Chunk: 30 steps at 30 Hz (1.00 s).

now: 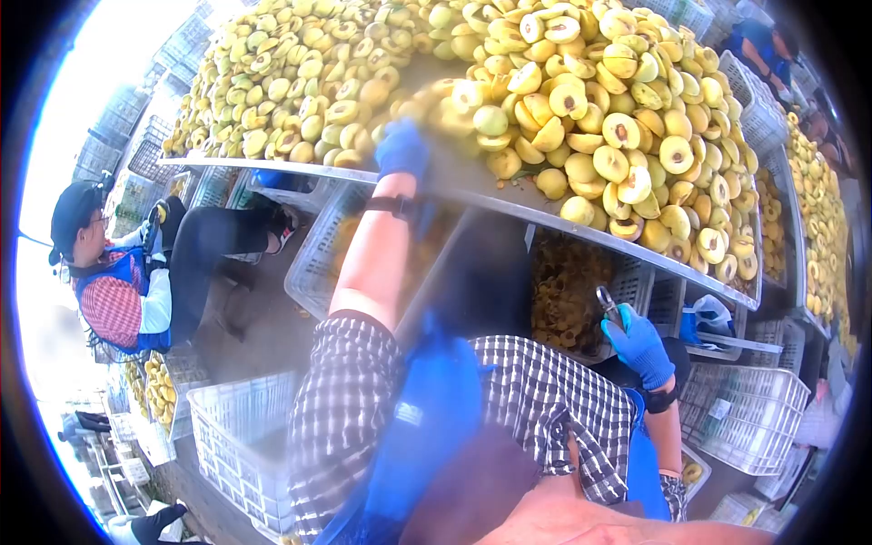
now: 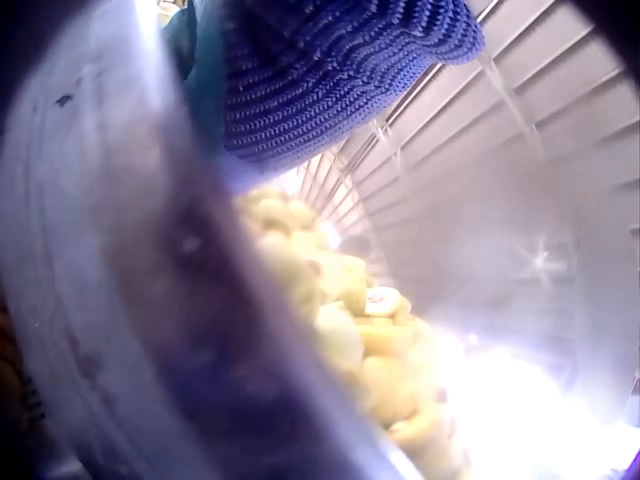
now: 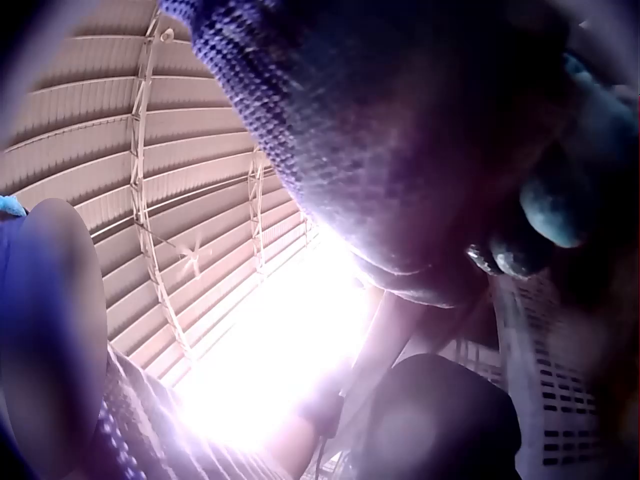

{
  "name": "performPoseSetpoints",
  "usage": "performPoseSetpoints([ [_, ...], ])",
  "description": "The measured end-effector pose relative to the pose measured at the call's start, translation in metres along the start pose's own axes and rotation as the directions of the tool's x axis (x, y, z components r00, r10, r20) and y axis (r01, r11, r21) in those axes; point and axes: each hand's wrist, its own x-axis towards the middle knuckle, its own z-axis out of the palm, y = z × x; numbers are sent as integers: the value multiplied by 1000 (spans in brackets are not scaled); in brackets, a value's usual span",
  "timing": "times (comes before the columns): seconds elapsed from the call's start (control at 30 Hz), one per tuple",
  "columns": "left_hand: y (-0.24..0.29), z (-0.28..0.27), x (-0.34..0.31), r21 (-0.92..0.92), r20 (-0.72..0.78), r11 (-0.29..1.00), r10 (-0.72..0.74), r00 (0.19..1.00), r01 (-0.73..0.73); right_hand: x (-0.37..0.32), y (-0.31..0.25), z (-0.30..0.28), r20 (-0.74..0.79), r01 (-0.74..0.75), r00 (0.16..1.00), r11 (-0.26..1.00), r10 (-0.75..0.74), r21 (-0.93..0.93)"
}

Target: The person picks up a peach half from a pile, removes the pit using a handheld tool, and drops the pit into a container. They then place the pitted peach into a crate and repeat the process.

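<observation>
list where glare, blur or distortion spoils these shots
Head view: fisheye bowing, left side washed out, left hand blurred; left wrist view: glare lower right, fruit soft; right wrist view: glare below the roof, right hand mostly shadowed.

We stood in a fruit-processing shed: halved fruit (image 1: 621, 132) heaped on the tabletop (image 1: 516, 193), crates (image 1: 313, 259) below it, ribbed roofing (image 3: 80, 100) overhead.

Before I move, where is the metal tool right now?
In the head view, the metal tool is right of centre, gripped in the right hand, just below the table's front edge and beside the crate of fruit scraps.
</observation>
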Motion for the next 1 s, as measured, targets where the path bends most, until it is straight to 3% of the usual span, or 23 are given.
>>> performPoseSetpoints([
  [0.03, 7, -6, -3, -24, 35, 999, 33, 999, -32, -1, 1, 2, 14, -15, 1000, 1000, 15, 26],
  [0.13, 10, 4, -5, -176, -46, 973, 143, 989, -149, -6, 9, 8, 36, 44, 998, 999, -43, -10],
  [0.23, 15, 17, -21, -494, -318, 779, 252, 914, -387, -8, -2, 0, 60, 32, 998, 998, -35, 48],
  [0.27, 25, 32, -28, -909, -222, 318, 177, 959, -269, -2, 2, 0, 58, 130, 990, 991, -130, 7],
  [0.3, 54, -12, -65, -989, 27, -135, 256, 966, 64, 4, -3, -1, 20, 271, 963, 961, -270, -47],
  [0.37, 90, -37, -100, -774, 160, -485, 473, 866, 408, 14, -22, -3, -89, 194, 978, 978, -187, 74],
  [0.43, 122, -40, -125, -631, 179, -579, 539, 823, 516, 26, -45, -9, -209, 250, 952, 963, -225, 99],
  [0.47, 136, -37, -133, -552, 182, -614, 571, 800, 564, 31, -54, -14, -256, 278, 937, 952, -240, 126],
  [0.5, 149, -28, -141, -773, 111, -482, 535, 837, 411, 36, -61, -18, -303, 307, 919, 939, -252, 152],
  [0.57, 167, -14, -155, -980, -66, -192, 527, 847, 43, 45, -62, -15, -450, 385, 799, 914, -398, -124],
  [0.6, 174, -14, -162, -988, -156, -74, 535, 831, -137, 46, -62, -15, -467, 373, 757, 889, -457, -266],
  [0.7, 183, -61, -190, -856, -383, 48, 609, 695, -514, 51, -62, -14, -472, 305, 689, 810, -551, -501],
  [0.77, 192, -58, -195, -910, -357, -57, 613, 705, -411, 51, -63, -14, -495, 256, 779, 915, -386, -311],
  [0.83, 196, -62, -199, -893, -397, -63, 579, 712, -446, 51, -63, -16, -480, 211, 753, 856, -450, -472],
  [0.93, 190, -49, -193, -922, -283, -386, 680, 676, 3, 48, -66, -23, -424, 186, 746, 772, -514, -608],
  [1.0, 190, -47, -188, -957, -48, -230, 731, 681, 179, 48, -61, -30, -382, 231, 754, 760, -534, -607],
])
